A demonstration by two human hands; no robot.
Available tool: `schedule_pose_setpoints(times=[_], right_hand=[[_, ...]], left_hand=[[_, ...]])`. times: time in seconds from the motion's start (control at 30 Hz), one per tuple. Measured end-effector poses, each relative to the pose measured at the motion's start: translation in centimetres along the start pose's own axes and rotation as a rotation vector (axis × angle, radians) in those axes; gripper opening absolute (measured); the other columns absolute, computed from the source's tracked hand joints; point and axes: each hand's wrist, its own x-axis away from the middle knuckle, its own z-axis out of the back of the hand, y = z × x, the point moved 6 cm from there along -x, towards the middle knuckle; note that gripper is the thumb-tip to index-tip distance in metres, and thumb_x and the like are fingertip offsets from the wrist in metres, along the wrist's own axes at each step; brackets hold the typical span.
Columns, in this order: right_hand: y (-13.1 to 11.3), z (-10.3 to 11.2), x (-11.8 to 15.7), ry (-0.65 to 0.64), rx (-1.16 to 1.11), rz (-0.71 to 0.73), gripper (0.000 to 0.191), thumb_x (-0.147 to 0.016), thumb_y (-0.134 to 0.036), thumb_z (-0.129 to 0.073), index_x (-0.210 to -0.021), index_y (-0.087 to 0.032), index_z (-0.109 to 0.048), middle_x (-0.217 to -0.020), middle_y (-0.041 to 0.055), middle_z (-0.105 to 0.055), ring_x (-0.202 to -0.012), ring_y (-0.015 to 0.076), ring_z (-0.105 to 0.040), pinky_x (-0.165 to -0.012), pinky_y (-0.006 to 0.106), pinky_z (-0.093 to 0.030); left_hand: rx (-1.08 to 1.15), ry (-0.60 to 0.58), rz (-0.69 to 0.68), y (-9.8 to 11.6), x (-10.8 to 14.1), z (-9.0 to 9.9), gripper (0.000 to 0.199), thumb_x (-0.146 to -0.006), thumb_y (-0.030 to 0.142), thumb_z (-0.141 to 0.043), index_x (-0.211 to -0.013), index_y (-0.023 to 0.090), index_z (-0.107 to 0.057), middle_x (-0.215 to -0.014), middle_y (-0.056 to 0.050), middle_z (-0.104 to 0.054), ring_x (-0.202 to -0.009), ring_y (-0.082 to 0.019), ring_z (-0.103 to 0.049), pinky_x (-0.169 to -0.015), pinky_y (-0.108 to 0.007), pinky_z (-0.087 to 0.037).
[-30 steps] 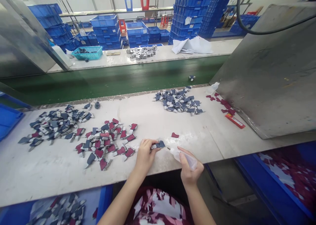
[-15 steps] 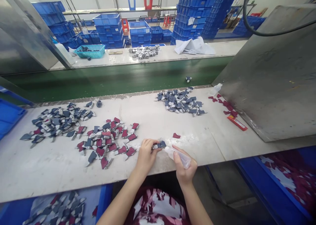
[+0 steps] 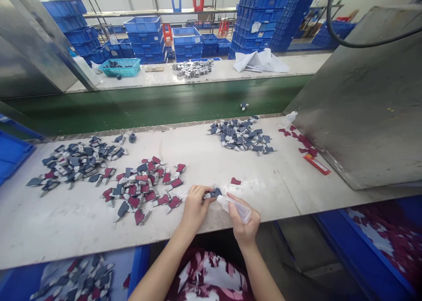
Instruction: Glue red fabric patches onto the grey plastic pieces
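My left hand [image 3: 195,207] pinches a small dark blue and white shoe-upper piece [image 3: 212,194] at the front edge of the white workbench [image 3: 59,222]. My right hand [image 3: 243,218] grips a translucent plastic squeeze bottle [image 3: 235,207], its nozzle tip right by that piece. Whitish smears mark the bench around them. A loose red patch [image 3: 235,181] lies just beyond. To the left are a pile of red-and-blue pieces [image 3: 141,189] and a pile of blue-grey pieces [image 3: 74,165]. Another blue-grey pile [image 3: 240,136] lies further back.
Red patches [image 3: 298,138], a red packet [image 3: 316,164] and a second bottle [image 3: 289,119] lie by a steel panel [image 3: 359,103] at right. A green conveyor belt [image 3: 148,103] runs behind the bench. Blue crates of pieces [image 3: 75,277] sit below.
My right hand and bottle have shifted left, closer to the piece in my left hand. A small item on the conveyor belt has travelled left.
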Motion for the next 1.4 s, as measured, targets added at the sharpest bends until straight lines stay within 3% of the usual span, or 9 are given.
schedule_pose_setpoints(times=[0.43, 1.07, 1.4], right_hand=[[0.0, 0.9, -0.1, 0.021, -0.019, -0.035, 0.024, -0.087, -0.032, -0.064, -0.092, -0.014, -0.078, -0.087, 0.0121, -0.078, -0.077, 0.0277, -0.076, -0.064, 0.034, -0.063], [0.6, 2.4, 0.7, 0.239, 0.051, -0.067, 0.028, -0.087, -0.037, -0.062, -0.083, -0.013, -0.077, -0.079, 0.0111, -0.077, -0.069, 0.0274, -0.075, -0.059, 0.034, -0.061], [0.3, 1.6, 0.5, 0.177, -0.002, -0.056, 0.024, -0.086, -0.034, -0.064, -0.085, -0.015, -0.078, -0.081, 0.009, -0.078, -0.072, 0.0256, -0.075, -0.062, 0.032, -0.06]], left_hand=[[-0.003, -0.001, -0.012, 0.0, 0.0, 0.0, 0.011, -0.086, 0.014, -0.066, -0.094, 0.021, -0.068, -0.091, -0.006, -0.073, -0.092, -0.024, -0.064, -0.075, -0.036, -0.054], [0.019, 0.0, 0.007, 0.0, 0.1, 0.0, 0.009, -0.088, 0.017, -0.064, -0.094, 0.022, -0.069, -0.092, -0.006, -0.074, -0.093, -0.025, -0.064, -0.076, -0.038, -0.055], [0.008, -0.005, -0.002, -0.2, 0.0, -0.1, 0.008, -0.087, 0.017, -0.066, -0.093, 0.021, -0.068, -0.092, -0.006, -0.074, -0.093, -0.025, -0.063, -0.075, -0.037, -0.054]])
